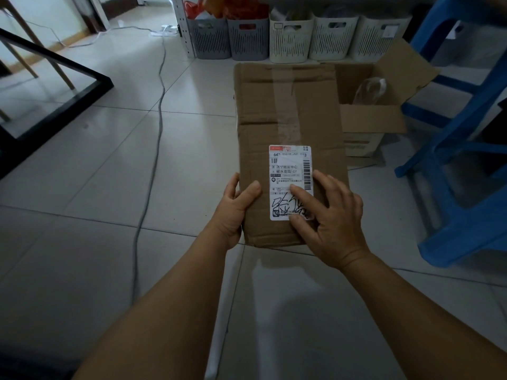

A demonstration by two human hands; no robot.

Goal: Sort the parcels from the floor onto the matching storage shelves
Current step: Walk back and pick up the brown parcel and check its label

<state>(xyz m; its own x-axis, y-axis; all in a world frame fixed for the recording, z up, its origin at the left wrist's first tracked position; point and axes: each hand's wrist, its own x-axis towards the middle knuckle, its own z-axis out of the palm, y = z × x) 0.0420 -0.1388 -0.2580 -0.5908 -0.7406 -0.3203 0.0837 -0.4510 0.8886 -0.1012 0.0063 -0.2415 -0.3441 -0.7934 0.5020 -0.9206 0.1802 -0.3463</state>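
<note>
A long brown cardboard parcel, sealed with clear tape, is held out in front of me above the tiled floor. A white shipping label with barcodes and a handwritten scrawl sits on its near half. My left hand grips the parcel's near left edge, thumb on top. My right hand lies on the near right part, its fingers spread over the lower corner of the label. The parcel's underside is hidden.
An open cardboard box with a clear plastic item stands on the floor to the right. Several slotted bins line the bottom shelf at the back. Blue plastic stools at right, a black glass table at left, a grey cable on the floor.
</note>
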